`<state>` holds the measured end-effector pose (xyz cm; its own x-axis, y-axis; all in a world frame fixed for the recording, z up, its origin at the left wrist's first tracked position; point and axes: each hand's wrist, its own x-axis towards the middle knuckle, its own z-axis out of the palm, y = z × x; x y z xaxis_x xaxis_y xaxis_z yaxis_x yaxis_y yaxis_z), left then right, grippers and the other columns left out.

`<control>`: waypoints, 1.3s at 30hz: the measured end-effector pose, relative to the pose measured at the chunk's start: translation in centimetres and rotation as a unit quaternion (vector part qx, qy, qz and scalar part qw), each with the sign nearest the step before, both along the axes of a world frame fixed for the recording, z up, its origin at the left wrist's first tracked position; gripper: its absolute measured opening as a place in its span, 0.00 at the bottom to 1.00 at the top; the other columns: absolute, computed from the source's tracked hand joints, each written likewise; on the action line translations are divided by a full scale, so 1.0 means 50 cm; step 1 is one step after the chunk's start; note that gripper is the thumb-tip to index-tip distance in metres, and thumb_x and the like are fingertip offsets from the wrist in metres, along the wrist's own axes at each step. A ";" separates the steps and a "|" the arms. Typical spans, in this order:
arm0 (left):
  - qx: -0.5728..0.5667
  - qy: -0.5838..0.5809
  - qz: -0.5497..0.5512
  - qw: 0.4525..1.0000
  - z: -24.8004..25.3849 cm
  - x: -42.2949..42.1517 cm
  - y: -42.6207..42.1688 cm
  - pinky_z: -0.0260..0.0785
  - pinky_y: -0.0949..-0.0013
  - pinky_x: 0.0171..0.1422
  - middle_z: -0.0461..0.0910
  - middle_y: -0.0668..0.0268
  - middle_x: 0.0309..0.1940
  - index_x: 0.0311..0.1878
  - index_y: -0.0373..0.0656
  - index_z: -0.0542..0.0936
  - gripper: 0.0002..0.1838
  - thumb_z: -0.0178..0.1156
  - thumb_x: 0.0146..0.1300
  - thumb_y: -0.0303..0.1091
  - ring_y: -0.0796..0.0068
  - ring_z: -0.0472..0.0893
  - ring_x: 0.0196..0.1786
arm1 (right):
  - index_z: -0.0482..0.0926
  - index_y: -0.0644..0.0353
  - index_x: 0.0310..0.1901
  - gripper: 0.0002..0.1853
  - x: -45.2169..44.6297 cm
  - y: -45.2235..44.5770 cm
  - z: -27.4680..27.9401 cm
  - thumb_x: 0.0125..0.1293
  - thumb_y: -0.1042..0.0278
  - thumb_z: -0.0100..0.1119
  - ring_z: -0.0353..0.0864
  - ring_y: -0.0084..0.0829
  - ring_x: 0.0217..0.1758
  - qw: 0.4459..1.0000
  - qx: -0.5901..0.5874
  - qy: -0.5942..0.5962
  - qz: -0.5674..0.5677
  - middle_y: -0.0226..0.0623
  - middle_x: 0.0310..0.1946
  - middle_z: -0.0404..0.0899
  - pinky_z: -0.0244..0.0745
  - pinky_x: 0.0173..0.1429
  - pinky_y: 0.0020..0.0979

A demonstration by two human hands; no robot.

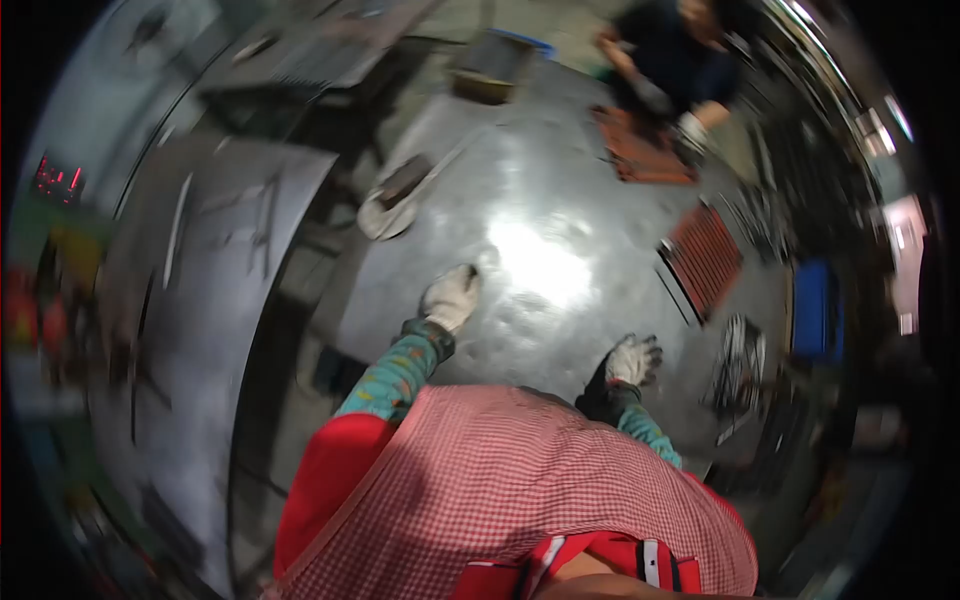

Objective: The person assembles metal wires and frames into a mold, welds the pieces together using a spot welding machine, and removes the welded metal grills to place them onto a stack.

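My left hand (452, 298), in a pale work glove, is over the near left part of a shiny metal table (450, 365). Its fingers are drawn together in a rounded shape, with a dark spot at the tip; what they hold, if anything, is hidden. To the right, my right hand (633, 360), also gloved, is low over the table with fingers apart and nothing in it. Beyond it lies a reddish slatted metal piece (704, 262) with a thin dark rod along its left side. A bundle of thin wires or rods (740, 365) is right of that hand.
Across the table, a person (675, 60) in dark clothes has gloved hands at another reddish slatted piece (645, 148). A pale pad with a brown block (405, 182) lies at the left edge. A bin (490, 68) stands at the back. Left is a second metal-topped table (215, 300).
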<state>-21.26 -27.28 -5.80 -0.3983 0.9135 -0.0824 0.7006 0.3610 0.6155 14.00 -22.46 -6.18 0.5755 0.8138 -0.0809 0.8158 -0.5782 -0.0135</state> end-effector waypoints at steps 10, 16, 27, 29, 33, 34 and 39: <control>0.218 0.395 0.234 0.861 0.270 -0.312 -0.153 0.67 0.56 0.62 0.77 0.51 0.53 0.53 0.42 0.76 0.20 0.61 0.60 0.41 0.54 0.76 0.56 | 0.52 0.52 0.73 0.32 -0.037 0.018 0.048 0.71 0.46 0.33 0.49 0.47 0.76 1.000 -0.002 -0.004 0.001 0.46 0.74 0.49 0.44 0.74 0.53; -0.036 0.187 0.325 0.926 0.263 -0.530 -0.217 0.69 0.48 0.55 0.76 0.43 0.51 0.56 0.39 0.72 0.27 0.51 0.64 0.51 0.41 0.77 0.51 | 0.50 0.55 0.73 0.34 -0.025 0.023 0.043 0.71 0.46 0.34 0.47 0.47 0.77 1.000 -0.004 0.015 0.007 0.47 0.74 0.49 0.44 0.75 0.52; 0.038 -0.312 0.217 0.924 0.269 -0.042 -0.202 0.61 0.72 0.26 0.70 0.71 0.24 0.38 0.36 0.73 0.18 0.61 0.63 0.45 0.80 0.67 0.25 | 0.73 0.66 0.54 0.35 -0.392 -0.025 0.252 0.64 0.37 0.52 0.78 0.32 0.34 0.574 -0.186 0.770 0.209 0.38 0.33 0.81 0.74 0.41 0.35; 0.113 -0.228 0.056 0.965 0.211 0.063 -0.191 0.69 0.74 0.36 0.79 0.62 0.34 0.52 0.33 0.74 0.23 0.59 0.64 0.45 0.78 0.77 0.34 | 0.75 0.64 0.49 0.29 -0.443 -0.039 0.270 0.63 0.42 0.56 0.77 0.31 0.29 0.609 -0.076 0.720 0.323 0.38 0.30 0.81 0.73 0.35 0.34; -0.089 -0.372 -0.065 0.922 0.316 0.134 -0.153 0.71 0.72 0.34 0.79 0.62 0.35 0.54 0.36 0.75 0.21 0.52 0.69 0.45 0.76 0.78 0.31 | 0.76 0.68 0.45 0.21 -0.351 -0.019 0.278 0.62 0.55 0.55 0.78 0.30 0.23 0.674 -0.091 0.673 0.290 0.41 0.28 0.81 0.73 0.30 0.32; -0.088 -0.391 -0.086 0.912 0.316 0.133 -0.152 0.70 0.72 0.32 0.79 0.65 0.32 0.52 0.36 0.76 0.19 0.52 0.69 0.43 0.78 0.76 0.28 | 0.76 0.69 0.43 0.18 -0.297 -0.031 0.329 0.62 0.59 0.53 0.78 0.30 0.22 0.741 -0.087 0.610 0.268 0.43 0.28 0.80 0.73 0.28 0.32; -0.179 -0.454 -0.029 0.872 0.265 0.089 -0.100 0.66 0.71 0.28 0.77 0.66 0.24 0.40 0.37 0.79 0.15 0.55 0.65 0.41 0.79 0.73 0.23 | 0.67 0.69 0.47 0.13 -0.014 -0.030 0.308 0.63 0.73 0.54 0.82 0.37 0.29 0.579 0.089 0.811 0.015 0.43 0.31 0.74 0.84 0.32 0.41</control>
<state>-16.81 -32.27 7.44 0.0265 0.7813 -0.6236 0.0065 0.6236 0.7817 13.28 -23.97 9.22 -0.1544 0.9001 -0.4075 -0.3423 -0.4356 -0.8325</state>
